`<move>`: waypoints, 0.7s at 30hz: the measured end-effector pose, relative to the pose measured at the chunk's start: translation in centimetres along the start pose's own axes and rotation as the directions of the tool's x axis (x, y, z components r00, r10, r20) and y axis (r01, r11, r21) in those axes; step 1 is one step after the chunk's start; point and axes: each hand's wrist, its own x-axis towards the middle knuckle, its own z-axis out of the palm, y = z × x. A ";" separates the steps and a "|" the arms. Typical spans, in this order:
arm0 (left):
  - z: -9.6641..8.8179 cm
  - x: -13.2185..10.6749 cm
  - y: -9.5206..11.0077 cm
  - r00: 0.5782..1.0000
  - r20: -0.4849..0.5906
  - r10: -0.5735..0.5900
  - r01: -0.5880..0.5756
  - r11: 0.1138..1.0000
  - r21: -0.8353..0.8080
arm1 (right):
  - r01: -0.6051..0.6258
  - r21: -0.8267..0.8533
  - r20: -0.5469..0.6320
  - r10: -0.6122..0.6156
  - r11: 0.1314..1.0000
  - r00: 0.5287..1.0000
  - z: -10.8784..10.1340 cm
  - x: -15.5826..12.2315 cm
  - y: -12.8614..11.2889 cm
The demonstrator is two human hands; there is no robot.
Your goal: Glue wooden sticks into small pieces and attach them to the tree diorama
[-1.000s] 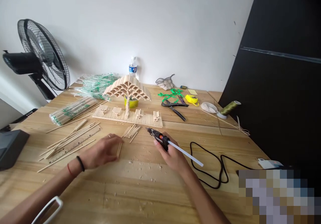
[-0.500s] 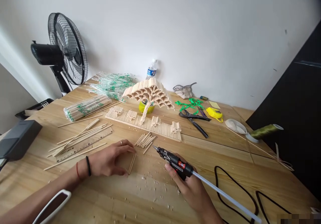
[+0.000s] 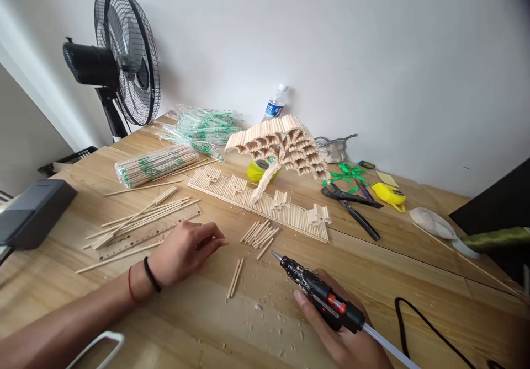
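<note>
My right hand (image 3: pixel 339 319) is wrapped around a black hot glue gun (image 3: pixel 318 294), its nozzle pointing up and left. A clear glue stick (image 3: pixel 389 347) runs out of its back end. Just left of two short wooden sticks (image 3: pixel 235 278) lying side by side, my left hand (image 3: pixel 186 250) is over the table, holding nothing, with loosely curved fingers and a gap between them. A small pile of short sticks (image 3: pixel 260 233) lies beyond the nozzle. Behind it stands a tree-shaped stick model (image 3: pixel 281 143) on a slatted stick base (image 3: pixel 223 190), with small stick clusters on it.
Long sticks and a clear ruler (image 3: pixel 153 234) lie at left, near a bagged stick bundle (image 3: pixel 157 165). A fan (image 3: pixel 128 54) stands behind. Pliers (image 3: pixel 356 214), a yellow tape measure (image 3: pixel 389 193) and green ties are at right. A black cord (image 3: pixel 414 314) curls at front right.
My left hand has drawn back from the two short sticks, which stay on the table. The view has shifted; my right hand still holds the glue gun.
</note>
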 end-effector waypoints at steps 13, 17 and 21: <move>0.1 0.2 0.6 0.993 0.055 0.101 -0.091 0.982 -0.168 | -0.003 -0.018 0.067 0.004 1.000 0.998 0.2 0.2 0.3; 0.0 0.2 1.0 0.956 0.277 0.100 -0.055 0.984 -0.167 | -0.010 0.005 0.137 0.009 1.000 0.991 -0.1 0.4 -0.6; 0.2 0.0 1.2 0.911 0.408 0.066 -0.043 0.997 -0.065 | -0.002 0.035 0.172 -0.004 0.999 0.985 0.1 0.2 -1.6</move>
